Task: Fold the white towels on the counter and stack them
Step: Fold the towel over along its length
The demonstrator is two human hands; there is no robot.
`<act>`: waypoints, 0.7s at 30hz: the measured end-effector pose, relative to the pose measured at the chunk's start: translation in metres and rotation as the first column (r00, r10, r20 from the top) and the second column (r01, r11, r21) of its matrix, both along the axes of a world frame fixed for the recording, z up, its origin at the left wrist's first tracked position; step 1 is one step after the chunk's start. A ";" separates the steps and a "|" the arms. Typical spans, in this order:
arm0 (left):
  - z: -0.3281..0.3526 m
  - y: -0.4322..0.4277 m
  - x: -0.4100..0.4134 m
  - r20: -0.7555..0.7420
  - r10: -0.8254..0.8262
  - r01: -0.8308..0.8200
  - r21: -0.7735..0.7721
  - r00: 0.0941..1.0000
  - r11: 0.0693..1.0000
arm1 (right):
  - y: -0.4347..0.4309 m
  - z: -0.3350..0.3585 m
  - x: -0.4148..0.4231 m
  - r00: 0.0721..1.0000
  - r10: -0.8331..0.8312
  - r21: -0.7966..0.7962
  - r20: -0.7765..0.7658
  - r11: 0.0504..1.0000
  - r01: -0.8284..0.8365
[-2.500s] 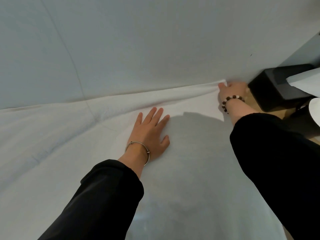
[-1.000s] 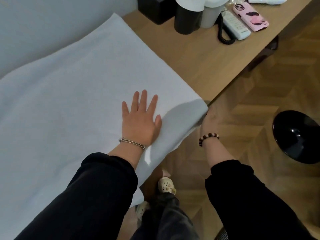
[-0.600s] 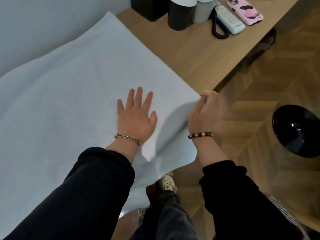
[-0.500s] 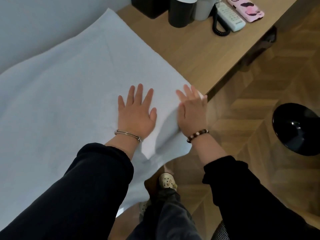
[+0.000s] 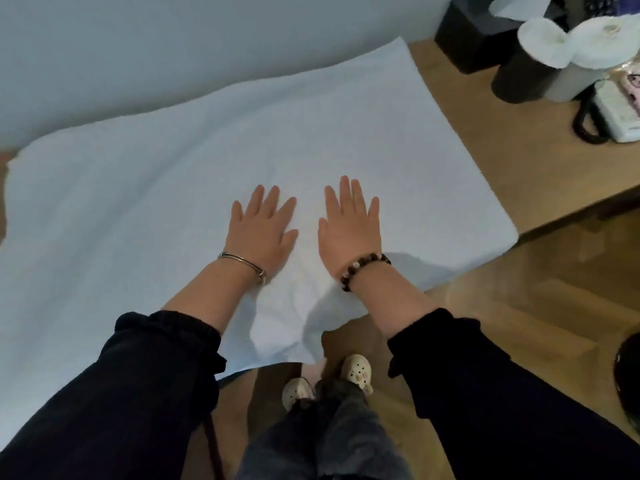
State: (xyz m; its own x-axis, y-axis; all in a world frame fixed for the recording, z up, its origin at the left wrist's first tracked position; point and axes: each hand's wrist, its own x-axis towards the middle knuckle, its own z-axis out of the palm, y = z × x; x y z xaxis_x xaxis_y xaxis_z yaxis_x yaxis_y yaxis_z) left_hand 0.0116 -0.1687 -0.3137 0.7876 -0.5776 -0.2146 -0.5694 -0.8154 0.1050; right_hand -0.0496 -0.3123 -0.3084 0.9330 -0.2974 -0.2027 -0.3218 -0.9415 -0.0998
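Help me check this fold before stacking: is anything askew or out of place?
Yes. The near edge of the towel droops off the counter, rumpled between the wrists; the left hand and right hand lie flat on it.

Seemingly a hotel room: wooden counter (image 5: 485, 140) with corded telephone (image 5: 620, 112) and tissue box (image 5: 474, 39), parquet floor (image 5: 554, 289).

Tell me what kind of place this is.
Probably a hotel room, though not certain: a corded phone and a black tissue box sit on a wooden counter, with a large white towel spread across it.
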 end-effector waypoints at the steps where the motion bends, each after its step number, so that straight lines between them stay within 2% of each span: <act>1: 0.000 0.022 -0.002 0.032 0.032 -0.033 0.024 0.999 0.999 | 0.020 0.003 0.008 0.999 0.046 0.024 0.023 0.999 -0.046; 6: -0.009 0.128 -0.026 0.042 0.339 -0.340 0.033 0.940 0.940 | 0.118 0.011 0.046 0.979 0.195 0.184 0.065 0.962 -0.204; 9: -0.017 0.187 -0.050 0.036 0.466 -0.467 0.071 0.884 0.881 | 0.156 -0.002 0.048 0.961 0.276 0.158 -0.015 0.950 -0.271; 12: -0.018 0.228 -0.069 0.074 0.508 -0.512 0.054 0.858 0.857 | 0.161 -0.017 0.043 0.947 0.318 0.021 -0.039 0.948 -0.318; 19: -0.019 0.251 -0.060 0.074 0.501 -0.506 0.062 0.862 0.861 | 0.159 -0.022 0.047 0.952 0.304 -0.046 -0.033 0.951 -0.305; 21: -0.017 0.251 -0.064 0.058 0.526 -0.528 0.010 0.848 0.849 | 0.162 -0.017 0.047 0.955 0.288 -0.068 -0.077 0.954 -0.293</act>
State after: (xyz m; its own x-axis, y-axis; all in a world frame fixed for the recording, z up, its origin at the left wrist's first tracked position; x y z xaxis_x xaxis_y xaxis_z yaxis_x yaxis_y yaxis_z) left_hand -0.0528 0.0825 -0.3303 0.9823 -0.0675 -0.1746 -0.0572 -0.9963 0.0634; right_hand -0.0023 -0.1501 -0.3258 0.9669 -0.0327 -0.2531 -0.0365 -0.9993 -0.0104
